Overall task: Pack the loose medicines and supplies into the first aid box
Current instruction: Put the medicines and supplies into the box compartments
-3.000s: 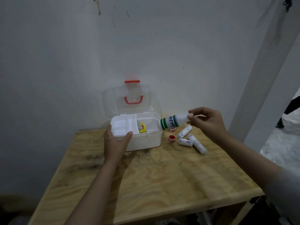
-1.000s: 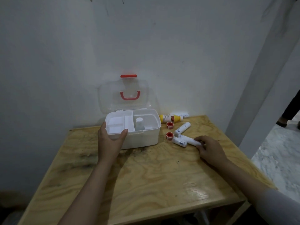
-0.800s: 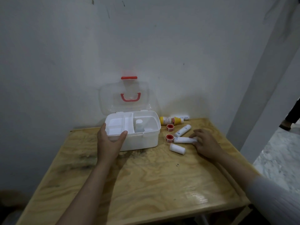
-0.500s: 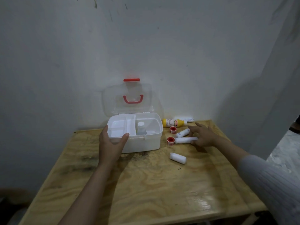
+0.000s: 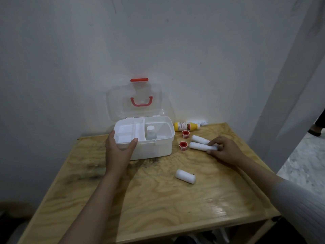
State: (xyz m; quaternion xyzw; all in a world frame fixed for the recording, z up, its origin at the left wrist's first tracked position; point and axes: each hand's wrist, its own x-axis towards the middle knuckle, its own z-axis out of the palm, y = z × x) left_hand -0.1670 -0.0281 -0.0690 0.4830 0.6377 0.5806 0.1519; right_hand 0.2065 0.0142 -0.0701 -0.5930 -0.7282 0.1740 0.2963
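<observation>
The white first aid box stands open at the back of the wooden table, its clear lid leaning on the wall. A white-capped bottle stands upright inside it. My left hand grips the box's front left corner. My right hand pinches the right end of a long white bandage roll lying on the table. Another bandage roll lies just behind it. A short white roll lies apart, nearer to me. Two red tape rolls sit right of the box.
A yellow bottle lies on its side by the wall, with a white tube behind it. The table ends close on the right, where a white pillar stands. The wall is right behind the box.
The green-banded bottle that my right hand carried now stands in the box. My right hand went down to the rolls, knocked the short one toward me, and closed on the long roll.
</observation>
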